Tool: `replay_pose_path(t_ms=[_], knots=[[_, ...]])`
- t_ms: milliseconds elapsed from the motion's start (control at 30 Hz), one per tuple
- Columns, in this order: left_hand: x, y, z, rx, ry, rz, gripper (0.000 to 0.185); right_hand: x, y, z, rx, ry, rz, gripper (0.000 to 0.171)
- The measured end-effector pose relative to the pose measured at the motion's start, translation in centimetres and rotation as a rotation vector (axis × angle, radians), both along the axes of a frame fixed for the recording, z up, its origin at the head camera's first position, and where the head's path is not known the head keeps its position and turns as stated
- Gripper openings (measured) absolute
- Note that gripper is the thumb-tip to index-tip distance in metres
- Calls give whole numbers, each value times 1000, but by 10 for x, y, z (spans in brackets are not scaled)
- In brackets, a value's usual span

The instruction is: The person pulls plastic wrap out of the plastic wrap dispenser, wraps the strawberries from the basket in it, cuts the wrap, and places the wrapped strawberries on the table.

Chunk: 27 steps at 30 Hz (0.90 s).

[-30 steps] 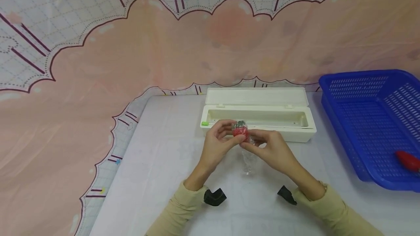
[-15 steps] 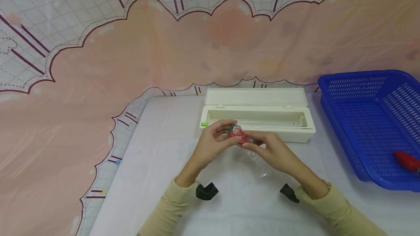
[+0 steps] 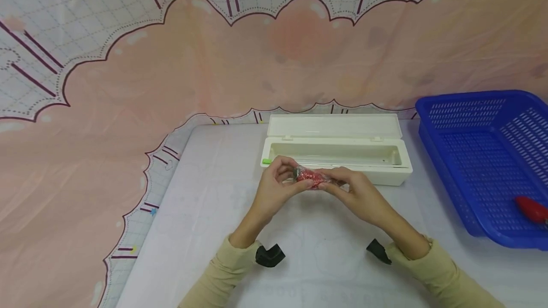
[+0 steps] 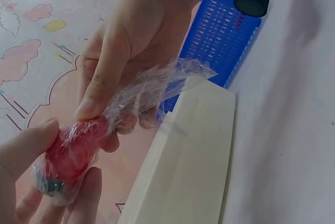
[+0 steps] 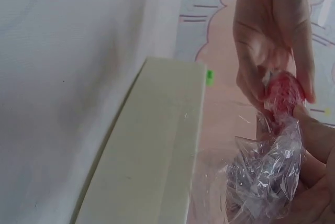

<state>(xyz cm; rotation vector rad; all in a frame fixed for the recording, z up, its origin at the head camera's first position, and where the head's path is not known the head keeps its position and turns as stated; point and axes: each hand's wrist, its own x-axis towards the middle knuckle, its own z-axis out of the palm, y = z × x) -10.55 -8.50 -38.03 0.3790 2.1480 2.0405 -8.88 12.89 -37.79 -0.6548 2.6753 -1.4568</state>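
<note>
A small red strawberry-like fruit point(image 3: 311, 177) wrapped in clear plastic film point(image 4: 157, 85) is held between both hands just above the white table point(image 3: 214, 203). My left hand point(image 3: 280, 179) pinches the wrapped fruit point(image 4: 70, 153) at its green-topped end. My right hand point(image 3: 348, 187) grips the loose, bunched film point(image 5: 261, 177) on the other side of the fruit point(image 5: 282, 92). Both hands hover right in front of the open white film dispenser box point(image 3: 338, 153).
A blue perforated basket point(image 3: 488, 156) stands at the right with a red item point(image 3: 531, 208) in its near corner. The dispenser box point(image 4: 183, 166) lies lengthwise at the table's back. Pink patterned cloth point(image 3: 128, 84) hangs behind and to the left.
The fruit has been turned from upright to lying sideways between the hands. The film tail that hung down towards the table is now gathered in my right hand.
</note>
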Motion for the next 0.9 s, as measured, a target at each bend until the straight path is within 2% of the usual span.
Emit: replay_pose_path(t_ms=[167,333,633,900], knots=[[0,-4,-1,-16,16,-77,54,0,3,1,-9,7,13,33],[1,-6,-3,-38,32,-152,44,-1,8,4,-23,10,6,35],[4,-4,-4,-119,39,-187,36,-3,12,9,-45,-45,1,36],[6,-3,-4,-235,143,-243,40,-4,13,12,-40,-86,40,38]])
